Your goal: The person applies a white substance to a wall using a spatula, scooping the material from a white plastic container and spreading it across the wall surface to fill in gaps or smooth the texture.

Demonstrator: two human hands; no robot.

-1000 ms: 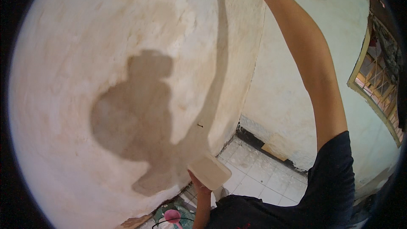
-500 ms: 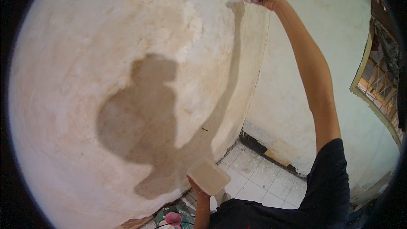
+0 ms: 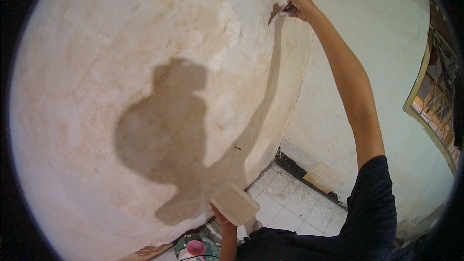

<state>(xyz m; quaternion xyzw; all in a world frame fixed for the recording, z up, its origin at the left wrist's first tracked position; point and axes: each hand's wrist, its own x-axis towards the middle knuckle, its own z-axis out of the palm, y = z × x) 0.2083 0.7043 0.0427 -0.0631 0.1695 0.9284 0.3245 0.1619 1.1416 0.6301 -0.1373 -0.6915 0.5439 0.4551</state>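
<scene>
At upper centre-right, a flat tool (image 3: 287, 14) is gripped by the right hand (image 3: 302, 8) close to the wall (image 3: 82, 96); at lower centre, a pale tub (image 3: 251, 211) is grasped by the left hand (image 3: 224, 220).

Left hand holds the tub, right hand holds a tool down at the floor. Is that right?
Not quite: in the head view, the right hand holds the tool up by the wall, not down at the floor. The left hand does hold the tub.
</scene>
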